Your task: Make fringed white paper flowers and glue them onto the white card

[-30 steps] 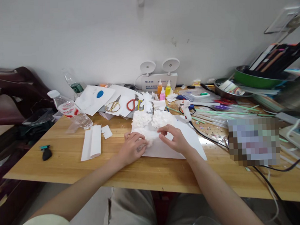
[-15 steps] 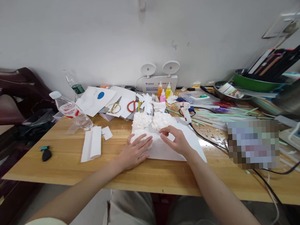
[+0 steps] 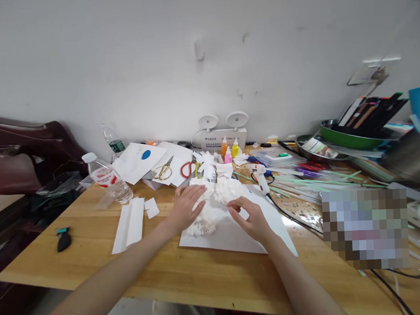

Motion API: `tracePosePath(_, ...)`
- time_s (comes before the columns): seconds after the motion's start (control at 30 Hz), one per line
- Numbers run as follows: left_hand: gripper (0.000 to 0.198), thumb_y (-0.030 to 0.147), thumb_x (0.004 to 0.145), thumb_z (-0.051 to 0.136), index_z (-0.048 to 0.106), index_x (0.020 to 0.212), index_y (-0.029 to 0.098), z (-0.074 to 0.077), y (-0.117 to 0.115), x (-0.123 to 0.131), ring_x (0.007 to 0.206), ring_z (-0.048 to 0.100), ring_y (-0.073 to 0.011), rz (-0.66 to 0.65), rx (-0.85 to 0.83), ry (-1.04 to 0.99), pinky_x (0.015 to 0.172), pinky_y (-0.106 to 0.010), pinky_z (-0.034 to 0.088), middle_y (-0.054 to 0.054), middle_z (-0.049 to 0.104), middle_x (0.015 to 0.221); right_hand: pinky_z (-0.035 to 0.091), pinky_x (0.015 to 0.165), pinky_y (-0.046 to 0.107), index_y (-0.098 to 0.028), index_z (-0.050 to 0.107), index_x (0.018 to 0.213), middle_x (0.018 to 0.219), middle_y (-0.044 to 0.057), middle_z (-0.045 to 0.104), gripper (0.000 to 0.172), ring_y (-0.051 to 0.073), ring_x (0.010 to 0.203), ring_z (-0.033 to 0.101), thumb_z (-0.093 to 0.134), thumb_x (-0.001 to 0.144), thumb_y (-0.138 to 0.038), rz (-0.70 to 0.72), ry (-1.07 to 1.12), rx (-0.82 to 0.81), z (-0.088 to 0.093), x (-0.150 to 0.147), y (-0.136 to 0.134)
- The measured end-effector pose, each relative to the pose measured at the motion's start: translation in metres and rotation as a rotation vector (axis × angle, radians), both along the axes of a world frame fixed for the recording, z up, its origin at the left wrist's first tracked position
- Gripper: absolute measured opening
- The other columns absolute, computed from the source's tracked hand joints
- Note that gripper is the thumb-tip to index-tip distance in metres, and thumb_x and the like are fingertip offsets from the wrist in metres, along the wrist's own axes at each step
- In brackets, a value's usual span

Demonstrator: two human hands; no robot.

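My left hand (image 3: 188, 206) is palm down with its fingers stretched out, over the back-left one of three white clumps of small paper pieces and partly hiding it. The front-left clump (image 3: 201, 226) shows just below that hand. At the back right sits another ruffled white clump (image 3: 227, 190). Close to its front edge is my right hand (image 3: 249, 218), its fingers loosely curved and the thumb slightly apart, with nothing visible between them. All three clumps rest on a white paper sheet (image 3: 231, 240) on the wooden table.
A glue gun (image 3: 261, 177) with a black cord lies to the right, near scattered plastic sticks (image 3: 294, 185). Behind are red-handled scissors (image 3: 187, 169), gold scissors (image 3: 163, 171) and small paint bottles (image 3: 235, 148). Folded paper (image 3: 129, 223) and a water bottle (image 3: 110, 180) are left.
My left hand has moved from the front-left clump to the back-left one, uncovering the front clump. My right hand stays near the back-right clump. The camera view has tilted upward.
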State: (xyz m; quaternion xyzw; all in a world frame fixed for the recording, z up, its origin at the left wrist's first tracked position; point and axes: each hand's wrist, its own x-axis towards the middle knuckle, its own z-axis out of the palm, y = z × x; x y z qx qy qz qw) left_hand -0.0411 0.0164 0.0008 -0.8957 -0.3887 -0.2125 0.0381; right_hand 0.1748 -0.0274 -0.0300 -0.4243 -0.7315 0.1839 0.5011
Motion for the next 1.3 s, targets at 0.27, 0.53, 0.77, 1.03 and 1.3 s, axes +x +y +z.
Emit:
tracePosePath(0.27, 0.028, 0.029, 0.084, 0.036, 0.052, 0.106, 0.022, 0.003, 0.114, 0.04, 0.104, 0.048, -0.0204, 0.271, -0.071, 0.012, 0.088, -0.039, 0.026, -0.005, 0.058, 0.111, 0.043, 0.059, 0.03, -0.021, 0.056, 0.085, 0.067, 0.002, 0.055, 0.01, 0.016, 0.061, 0.051, 0.049, 0.078, -0.018, -0.037, 0.035, -0.004, 0.0, 0.004, 0.004)
tracePosePath(0.53, 0.028, 0.025, 0.066, 0.058, 0.06, 0.093, 0.019, -0.013, 0.168, 0.067, 0.095, 0.05, -0.027, 0.298, -0.141, 0.107, 0.084, -0.042, 0.026, -0.009, 0.063, 0.098, 0.043, 0.059, 0.029, -0.019, 0.057, 0.085, 0.064, 0.002, 0.053, 0.012, 0.016, 0.061, 0.052, 0.047, 0.079, -0.02, -0.068, 0.039, -0.033, 0.001, 0.006, 0.007)
tracePosePath(0.77, 0.017, 0.023, 0.07, 0.052, 0.063, 0.08, 0.016, -0.015, 0.179, 0.064, 0.09, 0.054, -0.0253, 0.277, -0.206, 0.06, 0.088, -0.044, 0.021, -0.01, 0.065, 0.084, 0.042, 0.062, 0.028, -0.018, 0.057, 0.086, 0.063, 0.002, 0.054, 0.012, 0.015, 0.062, 0.051, 0.047, 0.079, -0.019, -0.046, 0.035, -0.029, 0.003, 0.005, 0.007)
tracePosePath(1.03, 0.021, 0.026, 0.075, 0.043, 0.061, 0.08, 0.017, 0.018, 0.152, 0.054, 0.093, 0.054, -0.0207, 0.25, -0.291, -0.316, 0.087, -0.036, 0.033, -0.007, 0.064, 0.091, 0.041, 0.06, 0.028, -0.017, 0.058, 0.084, 0.065, 0.002, 0.054, 0.012, 0.015, 0.061, 0.05, 0.048, 0.078, -0.02, -0.065, 0.07, -0.061, 0.001, 0.005, 0.008)
tracePosePath(1.3, 0.028, 0.034, 0.075, 0.048, 0.059, 0.088, 0.012, 0.062, 0.054, 0.045, 0.064, 0.058, -0.0117, -0.03, -0.765, -0.652, 0.061, -0.024, 0.046, -0.004, 0.062, 0.075, 0.04, 0.067, 0.029, -0.02, 0.056, 0.093, 0.085, 0.006, 0.057, 0.018, 0.017, 0.077, 0.052, 0.05, 0.079, -0.03, -0.093, 0.556, -0.262, 0.0, 0.007, 0.013)
